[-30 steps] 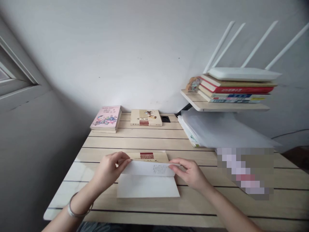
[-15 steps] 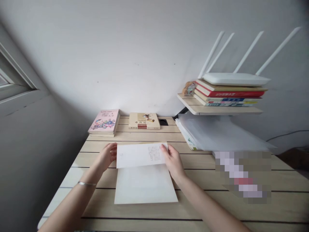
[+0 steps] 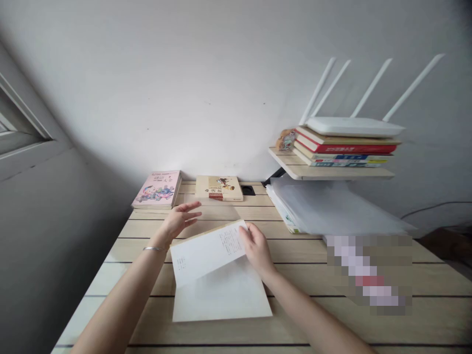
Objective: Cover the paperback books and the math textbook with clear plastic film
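An open book (image 3: 221,292) lies on the wooden desk (image 3: 313,280) in front of me. My right hand (image 3: 256,248) pinches the right edge of a raised page (image 3: 206,253) with printed text, which stands tilted over the blank page below. My left hand (image 3: 179,221) hovers just behind the book's left side with its fingers stretched out and apart, holding nothing. A thin bracelet is on my left wrist.
A pink book stack (image 3: 157,189) and a beige book (image 3: 219,188) lie at the desk's back by the wall. A pile of white sheets (image 3: 332,209) sits at the right under a shelf (image 3: 332,172) carrying books and a white router (image 3: 354,127).
The page has been lifted further and tilted to the left. My left hand let go of it and moved back, fingers spread. My right hand still holds the page.
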Demonstrator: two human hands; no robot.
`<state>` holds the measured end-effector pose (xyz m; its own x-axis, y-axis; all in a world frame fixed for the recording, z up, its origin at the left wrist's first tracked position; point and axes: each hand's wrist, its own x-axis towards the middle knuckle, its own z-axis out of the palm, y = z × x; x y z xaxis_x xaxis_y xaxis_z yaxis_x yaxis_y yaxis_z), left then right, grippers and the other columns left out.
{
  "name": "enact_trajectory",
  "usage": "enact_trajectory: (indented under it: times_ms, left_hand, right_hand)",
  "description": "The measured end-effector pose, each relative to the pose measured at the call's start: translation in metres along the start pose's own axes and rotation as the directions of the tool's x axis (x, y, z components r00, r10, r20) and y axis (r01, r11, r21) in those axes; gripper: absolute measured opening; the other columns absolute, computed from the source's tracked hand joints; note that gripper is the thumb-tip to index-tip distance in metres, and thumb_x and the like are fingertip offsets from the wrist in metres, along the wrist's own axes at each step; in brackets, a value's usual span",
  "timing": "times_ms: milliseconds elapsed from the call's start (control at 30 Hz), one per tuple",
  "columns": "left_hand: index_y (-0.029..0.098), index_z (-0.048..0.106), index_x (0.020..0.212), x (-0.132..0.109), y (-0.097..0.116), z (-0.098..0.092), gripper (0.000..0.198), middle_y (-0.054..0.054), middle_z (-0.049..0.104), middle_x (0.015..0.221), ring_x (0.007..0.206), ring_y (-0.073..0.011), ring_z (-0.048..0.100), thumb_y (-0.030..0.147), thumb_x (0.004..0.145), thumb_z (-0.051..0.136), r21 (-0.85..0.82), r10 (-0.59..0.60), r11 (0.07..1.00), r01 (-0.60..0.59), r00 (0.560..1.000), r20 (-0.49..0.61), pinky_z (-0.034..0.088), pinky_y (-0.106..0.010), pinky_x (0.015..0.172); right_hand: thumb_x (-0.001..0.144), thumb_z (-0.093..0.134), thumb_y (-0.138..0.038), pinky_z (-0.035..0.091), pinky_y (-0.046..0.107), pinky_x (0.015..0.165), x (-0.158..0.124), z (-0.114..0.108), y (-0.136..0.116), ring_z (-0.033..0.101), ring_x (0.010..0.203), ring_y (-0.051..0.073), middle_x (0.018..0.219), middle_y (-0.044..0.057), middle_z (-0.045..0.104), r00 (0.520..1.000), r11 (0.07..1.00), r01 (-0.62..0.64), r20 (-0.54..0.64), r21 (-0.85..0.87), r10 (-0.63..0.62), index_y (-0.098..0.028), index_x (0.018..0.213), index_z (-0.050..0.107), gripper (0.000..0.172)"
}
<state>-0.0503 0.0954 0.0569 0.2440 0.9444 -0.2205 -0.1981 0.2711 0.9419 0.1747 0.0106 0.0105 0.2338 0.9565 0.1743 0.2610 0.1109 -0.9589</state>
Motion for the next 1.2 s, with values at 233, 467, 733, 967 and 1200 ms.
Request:
enact_trajectory:
  times_ms: [233,467,733,967,1200]
  left_hand:
    - [0.018,0.07,0.101,-0.001,-0.009,-0.005,0.038,-0.011,0.061,0.125,0.097,-0.0213,0.065,0.015,0.063,0.071,0.05,0.226,0.972,-0.228,0.973,0.049,0.047,-0.027,0.078]
    - [0.026,0.056,0.123,-0.007,-0.014,-0.003,0.065,-0.009,0.066,0.116,0.09,-0.0212,0.068,0.017,0.061,0.076,-0.026,0.361,0.932,-0.36,0.931,0.047,0.049,-0.031,0.08]
    - [0.021,0.038,0.136,-0.012,-0.016,-0.013,0.077,-0.015,0.061,0.123,0.093,-0.0218,0.068,0.018,0.068,0.075,-0.081,0.192,0.979,-0.189,0.981,0.034,0.049,-0.029,0.08]
    - [0.017,0.054,0.122,-0.019,-0.017,-0.012,0.055,-0.015,0.063,0.121,0.093,-0.0243,0.068,0.026,0.071,0.074,-0.106,0.18,0.979,-0.174,0.983,0.042,0.05,-0.031,0.077]
    - [0.016,0.061,0.114,-0.036,-0.01,-0.005,0.049,-0.014,0.069,0.109,0.09,-0.0248,0.067,0.04,0.072,0.07,-0.066,0.133,0.988,-0.138,0.989,-0.072,0.048,-0.033,0.077]
  right_hand:
    - [0.074,0.058,-0.047,0.037,0.042,0.094,0.011,-0.002,0.015,0.046,0.107,0.028,0.114,0.013,0.049,0.974,0.961,0.082,-0.181,-0.264,-0.132,-0.02,0.062,0.056,0.029]
    - [0.073,0.058,-0.054,0.041,0.028,0.06,0.008,-0.005,0.019,0.053,0.07,0.019,0.068,0.001,0.052,0.985,0.986,-0.163,0.057,0.02,0.161,-0.021,0.06,0.048,0.037]
    - [0.066,0.063,-0.056,0.035,0.024,0.051,0.019,-0.004,0.012,0.044,0.054,0.013,0.055,-0.003,0.05,0.987,0.981,-0.16,0.008,0.109,0.16,-0.018,0.061,0.052,0.04]
    - [0.063,0.069,-0.055,0.035,0.024,0.049,0.022,-0.005,0.012,0.046,0.052,0.013,0.053,-0.003,0.052,0.987,0.982,-0.147,-0.048,0.12,0.154,-0.019,0.058,0.052,0.04]
    - [0.057,0.078,-0.048,0.037,0.024,0.048,0.013,-0.002,0.014,0.048,0.05,0.012,0.053,-0.005,0.053,0.968,0.916,-0.192,-0.084,0.351,0.236,-0.02,0.06,0.048,0.041]
